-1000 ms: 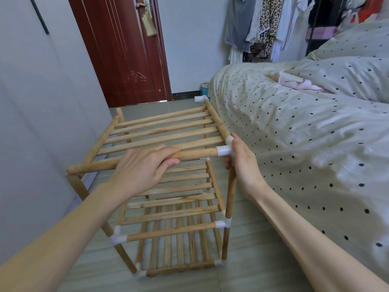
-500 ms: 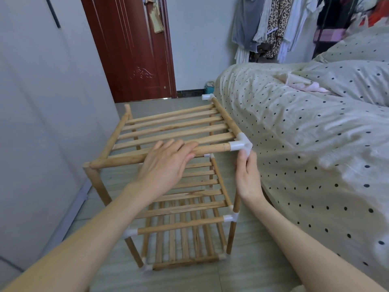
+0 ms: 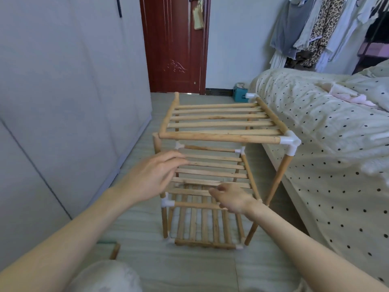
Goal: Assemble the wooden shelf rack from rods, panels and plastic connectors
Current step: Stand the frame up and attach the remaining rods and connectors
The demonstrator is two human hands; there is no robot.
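Wooden shelf rack [image 3: 210, 165] stands on the floor [image 3: 189, 268] between a grey wardrobe [image 3: 63, 102] and the bed [image 3: 326, 144]; three slatted tiers. Top panel [image 3: 221, 121] seated in a white corner connector [image 3: 291, 144] at the near right; near-left post end bare, no connector on it. Left hand [image 3: 153, 175] held in front of the middle tier, fingers straight and loosely spread, holding nothing. Right hand [image 3: 230, 198] lower, fingers loosely curled, nothing in its grasp. A loose rod [image 3: 114, 250] lies on the floor, near left.
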